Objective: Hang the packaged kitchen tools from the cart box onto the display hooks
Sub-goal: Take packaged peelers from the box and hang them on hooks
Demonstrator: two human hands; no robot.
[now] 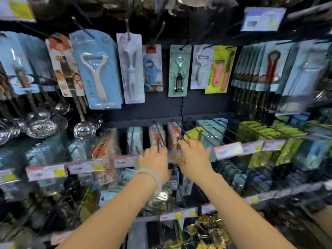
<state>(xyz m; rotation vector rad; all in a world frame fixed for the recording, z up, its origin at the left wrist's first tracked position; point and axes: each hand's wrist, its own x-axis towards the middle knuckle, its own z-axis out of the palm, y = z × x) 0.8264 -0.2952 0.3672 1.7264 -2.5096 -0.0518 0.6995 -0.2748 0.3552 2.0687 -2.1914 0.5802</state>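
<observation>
Together, left hand [156, 159] and right hand [193, 159] at display hooks [177, 131], grip unclear

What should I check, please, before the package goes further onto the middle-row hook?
1. Both hands at the hook: ok. The left hand and right hand are at the front of the middle-row hooks.
2. Grip on a package: cannot tell; a blurred item sits between the hands.
3. Hang hole lined up with the hook tip: cannot tell, motion blur hides it.
4. Room on the hook: cannot tell; orange-printed packages already hang behind.
5. Price tag strip unobstructed: not ok, the hands cover part of it.
</observation>
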